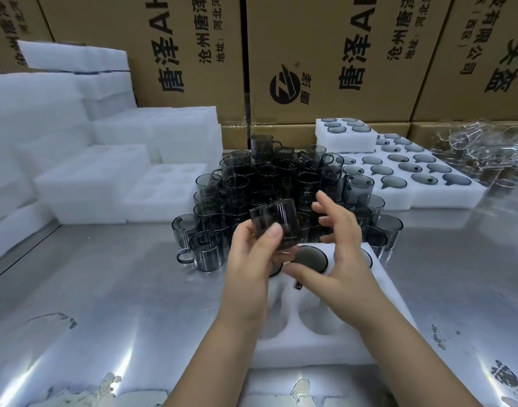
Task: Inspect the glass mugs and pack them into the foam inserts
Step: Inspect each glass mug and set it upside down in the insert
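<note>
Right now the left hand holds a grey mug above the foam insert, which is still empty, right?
Not empty: the head view shows a packed mug already in the far row of the foam insert. The left hand does hold a grey mug above it.

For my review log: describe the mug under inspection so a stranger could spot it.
On the steel table, a white foam insert lies before the pile of smoky grey glass mugs. Above its far end, the left hand grips one mug, right hand open beside it. It alone is lifted and tilted.
</note>
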